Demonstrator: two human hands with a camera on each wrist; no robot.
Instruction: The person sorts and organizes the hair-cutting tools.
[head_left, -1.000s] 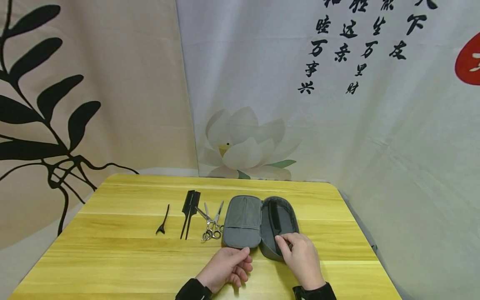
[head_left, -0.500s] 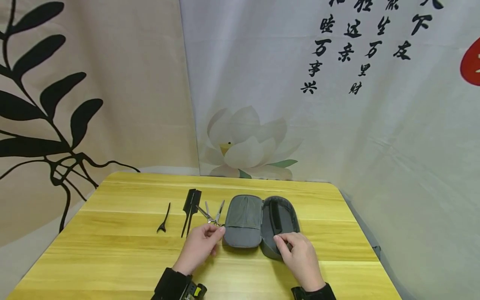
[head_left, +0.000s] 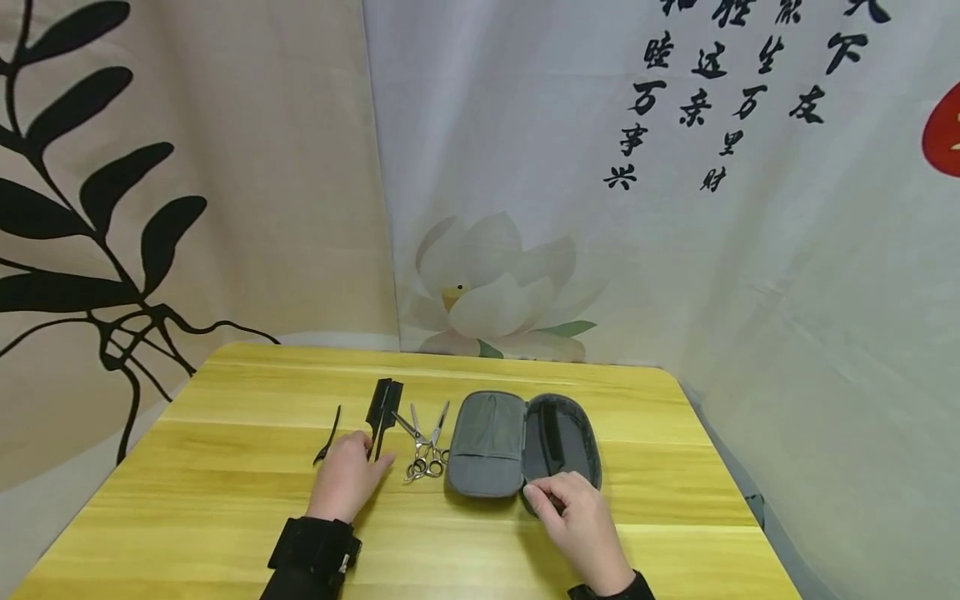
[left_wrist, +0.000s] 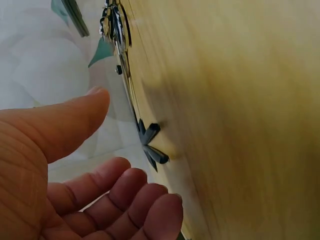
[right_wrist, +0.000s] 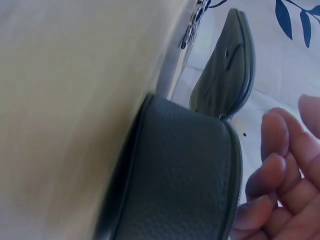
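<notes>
My left hand (head_left: 347, 477) is over the table between a thin black clip-like piece (head_left: 333, 423) and two black handled combs (head_left: 385, 404). In the left wrist view its thumb and fingers are apart and hold nothing; black prongs (left_wrist: 152, 135) show beyond the fingers. Two pairs of metal scissors (head_left: 427, 454) lie right of the combs, blades spread. A grey zip case (head_left: 486, 479) lies unfolded beside them, with a long black piece (head_left: 552, 437) in its right half. My right hand (head_left: 581, 521) hovers at that half's front edge, fingers loosely bent, holding nothing visible.
The yellow wood-grain table (head_left: 225, 533) carries everything. Behind it hangs a pale cloth (head_left: 787, 275) with printed leaves, a lotus and black characters. In the right wrist view the case's raised lid (right_wrist: 225, 70) stands beyond its deep half.
From the case's left half, my left hand has moved left past the scissors to the combs. My right hand has shifted slightly left and toward me at the case's front edge.
</notes>
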